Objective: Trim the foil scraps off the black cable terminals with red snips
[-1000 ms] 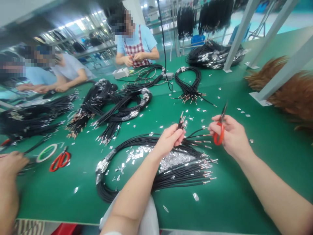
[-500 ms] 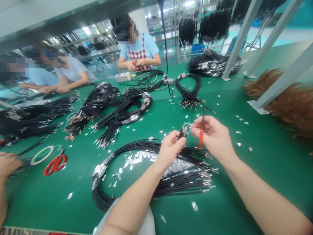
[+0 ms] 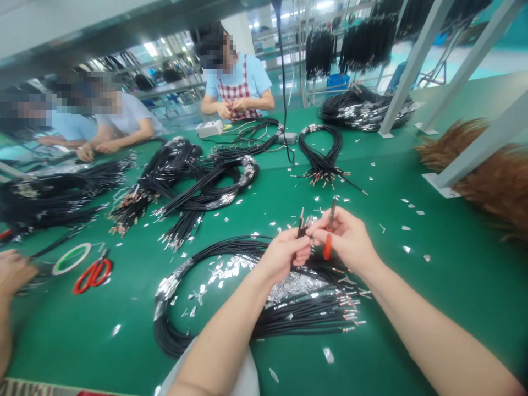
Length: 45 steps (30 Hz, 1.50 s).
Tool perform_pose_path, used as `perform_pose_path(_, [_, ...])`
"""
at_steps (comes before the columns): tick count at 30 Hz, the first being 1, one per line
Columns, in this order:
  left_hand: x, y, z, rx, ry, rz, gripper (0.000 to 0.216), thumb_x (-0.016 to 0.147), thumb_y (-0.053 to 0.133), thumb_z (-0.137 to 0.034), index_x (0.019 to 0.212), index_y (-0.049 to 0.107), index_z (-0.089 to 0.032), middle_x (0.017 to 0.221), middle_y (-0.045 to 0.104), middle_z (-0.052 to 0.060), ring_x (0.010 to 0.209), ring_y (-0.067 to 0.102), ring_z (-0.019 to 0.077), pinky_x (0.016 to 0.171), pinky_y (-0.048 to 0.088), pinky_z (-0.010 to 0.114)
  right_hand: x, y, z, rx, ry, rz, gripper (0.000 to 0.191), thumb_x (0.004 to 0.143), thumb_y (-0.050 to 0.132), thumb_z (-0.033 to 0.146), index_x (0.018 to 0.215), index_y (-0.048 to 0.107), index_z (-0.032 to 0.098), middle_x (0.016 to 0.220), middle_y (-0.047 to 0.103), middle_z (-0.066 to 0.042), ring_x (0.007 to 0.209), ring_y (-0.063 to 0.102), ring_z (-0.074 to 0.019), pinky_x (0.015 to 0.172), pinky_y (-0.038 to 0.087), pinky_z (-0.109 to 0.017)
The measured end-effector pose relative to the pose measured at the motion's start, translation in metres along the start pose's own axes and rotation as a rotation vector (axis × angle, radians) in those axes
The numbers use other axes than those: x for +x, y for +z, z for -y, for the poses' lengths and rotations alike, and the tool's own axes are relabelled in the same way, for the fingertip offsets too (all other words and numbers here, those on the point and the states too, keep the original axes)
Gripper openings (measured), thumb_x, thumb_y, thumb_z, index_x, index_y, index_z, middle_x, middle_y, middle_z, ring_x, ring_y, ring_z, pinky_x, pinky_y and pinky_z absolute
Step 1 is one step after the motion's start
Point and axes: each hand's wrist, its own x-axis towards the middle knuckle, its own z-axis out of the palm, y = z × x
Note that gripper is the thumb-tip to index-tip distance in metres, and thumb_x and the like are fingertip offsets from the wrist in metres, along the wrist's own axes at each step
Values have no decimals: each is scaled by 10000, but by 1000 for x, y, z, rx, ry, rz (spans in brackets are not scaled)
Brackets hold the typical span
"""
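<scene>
My left hand point(image 3: 284, 253) is closed around a few black cables point(image 3: 302, 223), whose stripped, coppery and silvery ends point up out of the fist. Close against it, my right hand point(image 3: 350, 236) pinches at these cable ends with thumb and forefinger. Tucked in that same hand is a pair of red-handled scissors point(image 3: 329, 245), dark blades upward. Below both hands lies a large looped bundle of black cables point(image 3: 198, 253), bound with shiny tape at its left bend. Silvery foil scraps point(image 3: 231, 268) are heaped inside the loop.
More black cable bundles point(image 3: 231, 181) lie across the green table point(image 3: 136, 335). Red scissors point(image 3: 94, 273) and a tape roll point(image 3: 72, 258) rest at left, near another person's hand point(image 3: 16, 272). Metal posts point(image 3: 474, 148) and a brown bristly heap point(image 3: 495, 165) stand at right. Co-workers sit opposite.
My right hand has come left and lower, closing the gap to my left hand, and the scissors moved with it. The cables in my left hand stand more upright.
</scene>
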Motion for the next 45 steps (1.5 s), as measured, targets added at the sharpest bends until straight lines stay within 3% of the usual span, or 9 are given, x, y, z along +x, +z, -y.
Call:
perform_pose_path(2, [0,1,-2,20,23,-5,246,739,634,-349,800,542,-128,461,332,-86,398,253,32,405,133,198,1,-2,-2,46,11,-63,250,647,731,247,754,509,204,704,654,16,546,594,-105,575,525,-277])
perform_pose_path(6, [2,7,3,176,161,-145,215,746,623,-331,780,522,-145,571,500,-43,416,367,31,403,242,184,0,-8,0,59,-7,-209,258,654,731,237,800,520,210,714,639,31,561,603,-99,587,525,-261])
perform_pose_path(11, [0,13,7,386,234,-283,186,742,601,-284,690,468,-165,570,504,-46,460,481,69,480,395,219,-7,-9,6,-151,1,-207,221,655,725,243,767,541,197,666,601,34,550,590,-106,558,498,-254])
perform_pose_path(15, [-1,14,9,471,244,-323,221,725,614,-269,636,439,-167,511,453,-62,427,409,51,443,317,200,-8,-8,5,-221,-11,-166,201,673,703,264,737,526,196,668,602,21,577,583,-121,594,500,-287])
perform_pose_path(18, [0,13,11,400,247,-320,235,718,635,-308,647,468,-158,501,393,-74,420,332,34,418,243,192,-7,-7,3,-163,-10,-155,227,668,706,267,722,494,204,663,603,24,566,579,-118,584,494,-283])
perform_pose_path(23, [2,8,10,193,163,-201,323,697,658,-428,662,502,-148,484,370,-73,392,279,26,383,149,196,-9,-4,1,-234,-99,-163,189,688,680,243,701,494,215,650,593,25,559,554,-116,574,472,-277])
perform_pose_path(31, [1,0,2,61,22,-50,324,699,671,-392,646,471,-142,481,366,-70,400,282,22,380,121,182,-11,-3,1,-211,-90,-83,194,695,678,223,683,485,212,647,589,28,546,554,-111,545,466,-271])
perform_pose_path(39, [5,5,14,359,222,-290,262,713,655,-381,736,519,-159,534,434,-69,409,343,37,399,254,193,-5,-5,-6,-101,-1,-234,246,660,699,265,708,465,206,643,579,38,527,561,-100,521,468,-252])
perform_pose_path(45, [3,4,19,405,282,-331,272,773,592,-419,714,534,-159,494,404,-61,432,351,58,429,257,212,-7,-3,-5,-60,2,-170,242,670,701,272,734,476,209,668,603,36,563,587,-106,590,505,-275])
